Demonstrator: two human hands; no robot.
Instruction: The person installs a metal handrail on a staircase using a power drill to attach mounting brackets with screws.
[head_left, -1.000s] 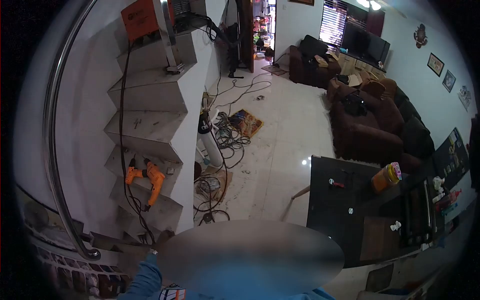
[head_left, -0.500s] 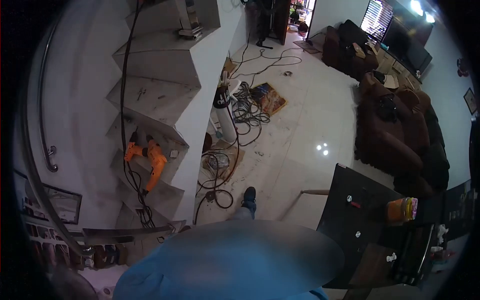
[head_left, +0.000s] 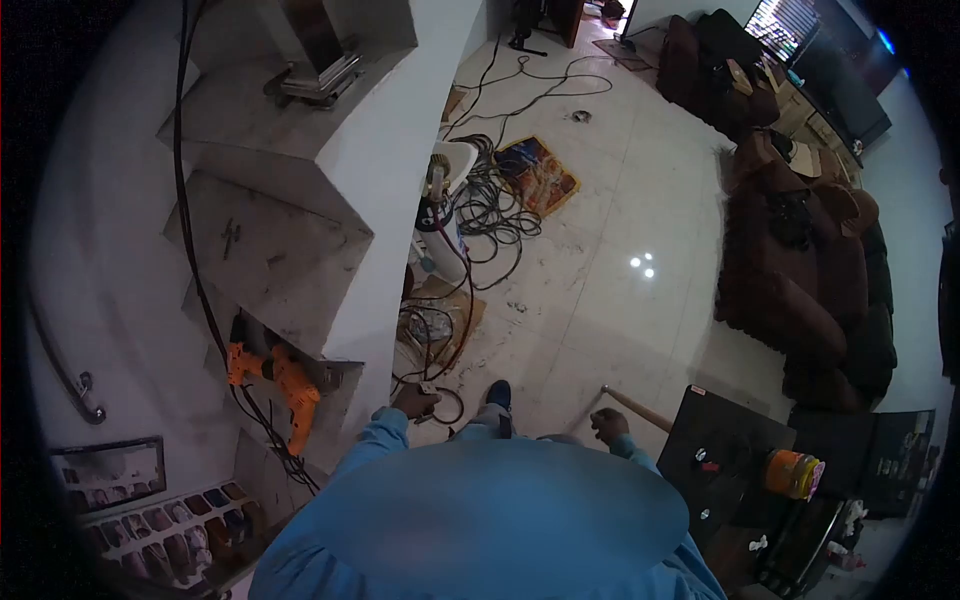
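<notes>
The person wears a light blue long-sleeved top, its cuffs reaching the left hand (head_left: pixel 414 400) and right hand (head_left: pixel 607 426), and a dark blue shoe (head_left: pixel 498 393).

Single head-worn view, looking steeply down from high, staircase (head_left: pixel 270 250) left, tiled floor (head_left: pixel 600 290) far below

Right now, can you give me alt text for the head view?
Looking down from above, a person in blue sleeves has the left hand beside the staircase and the right hand at a wooden stick. An orange drill lies on a step; cables sprawl across the tiled floor.
</notes>
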